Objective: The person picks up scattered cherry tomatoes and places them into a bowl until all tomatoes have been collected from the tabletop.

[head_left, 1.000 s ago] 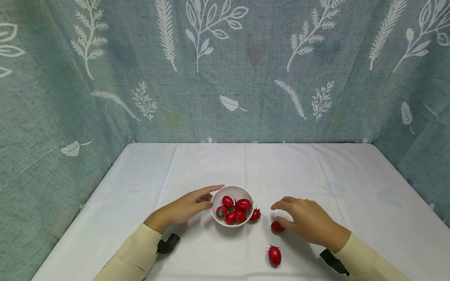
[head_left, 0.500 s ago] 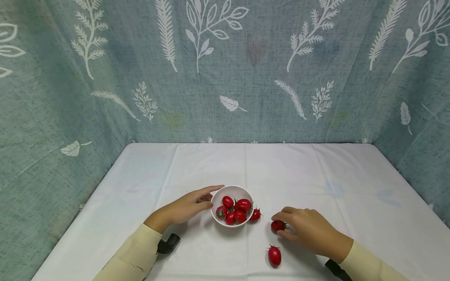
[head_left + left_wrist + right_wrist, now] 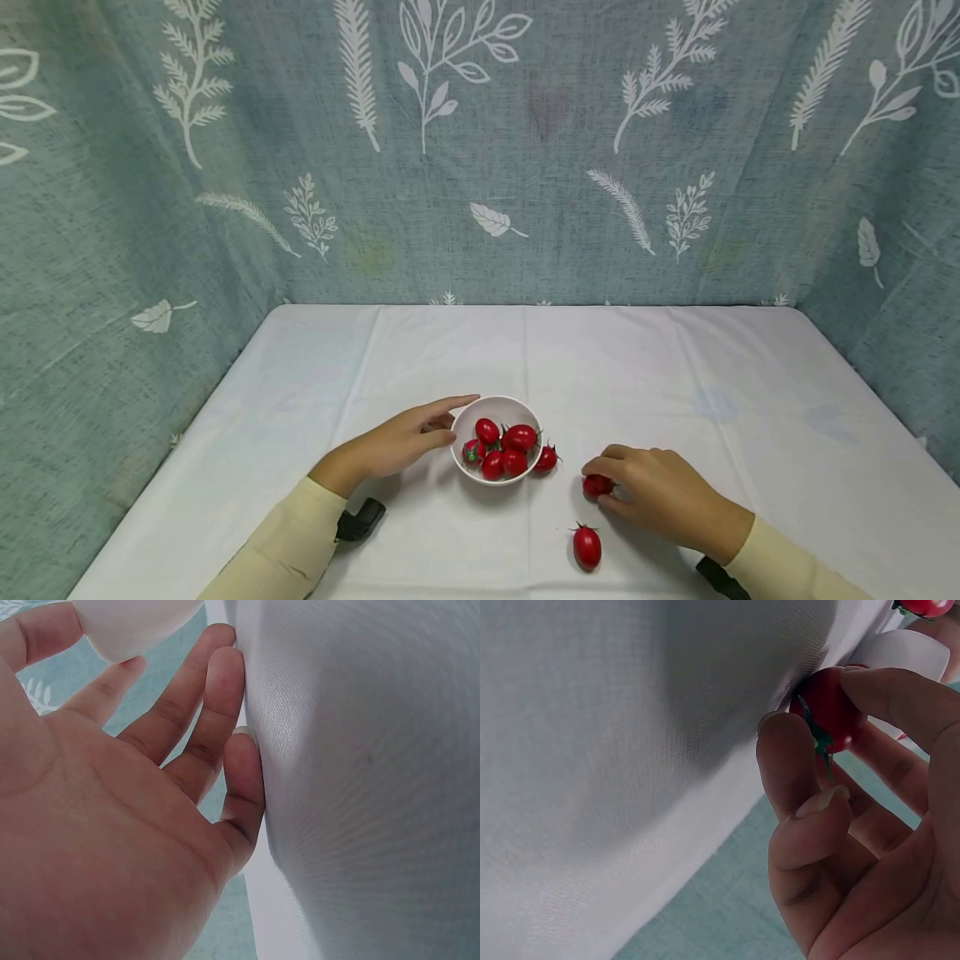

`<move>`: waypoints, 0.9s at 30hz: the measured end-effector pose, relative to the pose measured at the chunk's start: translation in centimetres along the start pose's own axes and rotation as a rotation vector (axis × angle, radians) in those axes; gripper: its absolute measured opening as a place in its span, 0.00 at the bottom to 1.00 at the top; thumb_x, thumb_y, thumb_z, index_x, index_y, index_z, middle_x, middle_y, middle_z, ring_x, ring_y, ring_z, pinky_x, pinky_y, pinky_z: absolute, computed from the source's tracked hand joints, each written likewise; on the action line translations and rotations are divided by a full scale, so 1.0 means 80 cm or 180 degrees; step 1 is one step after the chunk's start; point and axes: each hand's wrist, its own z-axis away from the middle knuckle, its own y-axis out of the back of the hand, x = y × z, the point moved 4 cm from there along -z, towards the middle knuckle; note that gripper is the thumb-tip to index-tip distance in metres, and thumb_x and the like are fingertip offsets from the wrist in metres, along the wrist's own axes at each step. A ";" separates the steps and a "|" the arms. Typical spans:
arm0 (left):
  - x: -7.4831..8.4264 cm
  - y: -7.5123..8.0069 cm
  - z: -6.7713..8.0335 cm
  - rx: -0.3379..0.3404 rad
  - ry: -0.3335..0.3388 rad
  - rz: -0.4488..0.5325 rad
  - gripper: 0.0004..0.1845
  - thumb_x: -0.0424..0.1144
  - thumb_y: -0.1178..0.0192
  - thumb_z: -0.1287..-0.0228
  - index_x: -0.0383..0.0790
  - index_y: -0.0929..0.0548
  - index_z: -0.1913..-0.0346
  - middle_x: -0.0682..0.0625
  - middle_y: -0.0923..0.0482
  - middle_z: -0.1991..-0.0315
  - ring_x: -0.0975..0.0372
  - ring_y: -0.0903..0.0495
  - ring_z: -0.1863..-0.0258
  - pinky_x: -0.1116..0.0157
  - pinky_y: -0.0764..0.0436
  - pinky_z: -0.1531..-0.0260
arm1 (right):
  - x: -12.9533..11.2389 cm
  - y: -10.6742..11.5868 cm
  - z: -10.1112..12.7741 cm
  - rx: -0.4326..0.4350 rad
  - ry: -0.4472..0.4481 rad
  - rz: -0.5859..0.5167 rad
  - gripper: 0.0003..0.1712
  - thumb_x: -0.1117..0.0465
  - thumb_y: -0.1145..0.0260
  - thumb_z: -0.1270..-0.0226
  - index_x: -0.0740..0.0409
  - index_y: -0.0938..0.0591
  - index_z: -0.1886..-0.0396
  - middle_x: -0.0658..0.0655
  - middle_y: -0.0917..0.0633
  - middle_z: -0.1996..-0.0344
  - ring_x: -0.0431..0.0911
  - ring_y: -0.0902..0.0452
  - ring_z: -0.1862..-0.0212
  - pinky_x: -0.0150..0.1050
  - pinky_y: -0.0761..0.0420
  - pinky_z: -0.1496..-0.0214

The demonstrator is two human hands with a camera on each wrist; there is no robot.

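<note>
A: From the head view, the right hand (image 3: 660, 496) pinches a tomato (image 3: 596, 485) on the table (image 3: 675, 375), right of the bowl (image 3: 497, 410); the left hand (image 3: 397, 442) steadies the bowl's left side, fingers relaxed. I judge the pick-up underway; next, a lift clear.

B: The left wrist view shows straight fingers (image 3: 217, 697) against the bowl (image 3: 135, 626).

A: The right wrist view shows fingertips (image 3: 787, 750) curled round the tomato (image 3: 832, 709), its green stem visible.

Looks like a makeshift recording booth rather than a real kitchen - a table (image 3: 675, 375) under a plain white cloth, boxed in on three sides by a teal curtain (image 3: 480, 150) printed with white leaves, hung as a backdrop - no counters, just fabric walls.
</note>
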 end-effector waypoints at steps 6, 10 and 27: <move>0.000 0.000 0.000 0.0019 0.0015 -0.0004 0.29 0.42 0.47 0.26 0.67 0.36 0.26 0.52 0.20 0.44 0.57 0.24 0.40 0.50 0.27 0.38 | 0.001 0.000 -0.001 -0.0062 -0.0031 0.0008 0.16 0.54 0.22 0.45 0.44 0.13 0.56 0.40 0.16 0.64 0.31 0.24 0.70 0.36 0.20 0.68; -0.003 0.000 0.000 0.0026 0.0021 -0.0010 0.29 0.42 0.47 0.26 0.67 0.35 0.26 0.52 0.20 0.44 0.57 0.24 0.40 0.49 0.27 0.38 | 0.001 0.000 -0.002 -0.0064 -0.0018 0.0018 0.16 0.54 0.22 0.46 0.44 0.13 0.56 0.41 0.16 0.63 0.31 0.24 0.70 0.36 0.21 0.68; -0.004 0.000 -0.002 0.0009 0.0007 -0.0009 0.29 0.43 0.47 0.26 0.69 0.36 0.26 0.53 0.20 0.44 0.57 0.24 0.40 0.50 0.27 0.38 | -0.005 0.017 -0.011 0.0049 0.0017 0.0042 0.16 0.55 0.22 0.45 0.45 0.12 0.55 0.43 0.14 0.62 0.32 0.21 0.69 0.32 0.20 0.68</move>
